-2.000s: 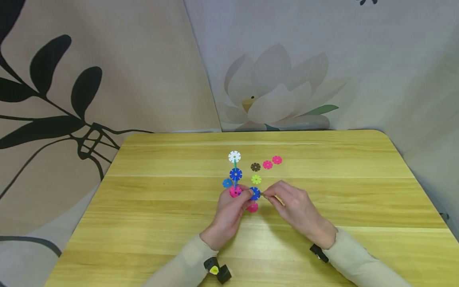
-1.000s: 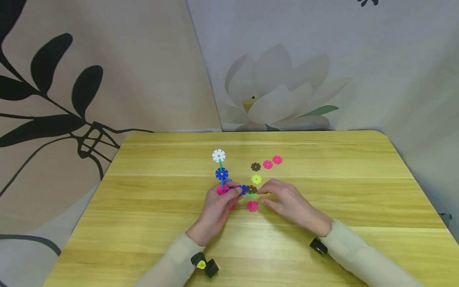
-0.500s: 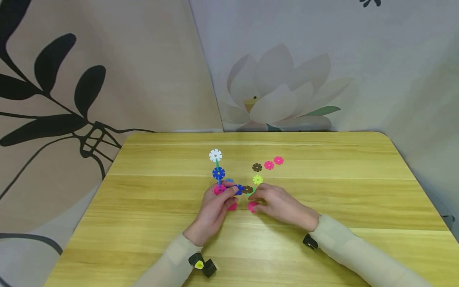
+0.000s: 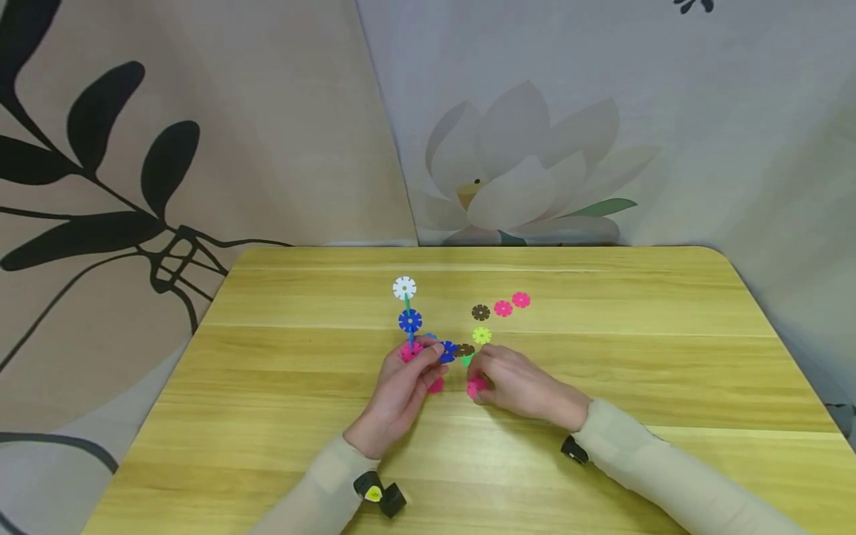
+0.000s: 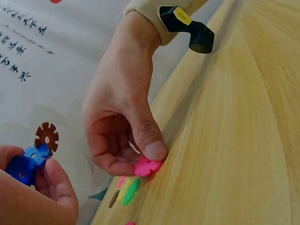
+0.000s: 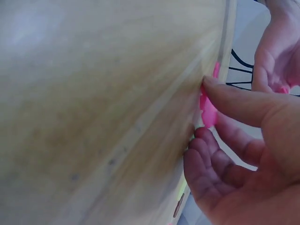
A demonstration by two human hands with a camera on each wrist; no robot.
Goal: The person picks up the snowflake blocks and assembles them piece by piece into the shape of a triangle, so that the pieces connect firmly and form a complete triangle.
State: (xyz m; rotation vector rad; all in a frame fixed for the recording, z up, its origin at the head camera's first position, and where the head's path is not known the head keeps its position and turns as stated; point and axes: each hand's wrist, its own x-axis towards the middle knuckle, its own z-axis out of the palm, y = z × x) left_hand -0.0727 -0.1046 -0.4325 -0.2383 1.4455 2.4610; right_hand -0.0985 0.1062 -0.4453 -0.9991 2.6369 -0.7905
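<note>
My left hand [image 4: 388, 390] pinches a chain of interlocking snowflake discs above the table. In it are a white disc [image 4: 404, 287], a blue disc [image 4: 410, 321], a pink disc [image 4: 411, 351] partly behind the thumb, another blue disc [image 4: 447, 352] and, at its right end, a brown disc [image 4: 464, 350]. The right hand [image 4: 524, 383] pinches a loose pink disc [image 4: 475, 388] between thumb and fingertips at the tabletop. In the right wrist view that pink disc [image 6: 209, 115] stands tilted by the thumb. A green disc [image 4: 467, 361] lies just beyond those fingers, partly hidden.
Further back on the wooden table [image 4: 635, 334] lie a yellow-green disc [image 4: 481, 335], a brown disc [image 4: 480, 312] and two pink discs [image 4: 503, 308]. One more pink disc [image 4: 436, 385] lies beside my left fingers, and a light blue disc [image 4: 430, 336] shows behind them.
The right hand has let go of the brown disc, now on the chain, and moved down-left to grip the loose pink disc. My left hand has shifted left with the chain.
</note>
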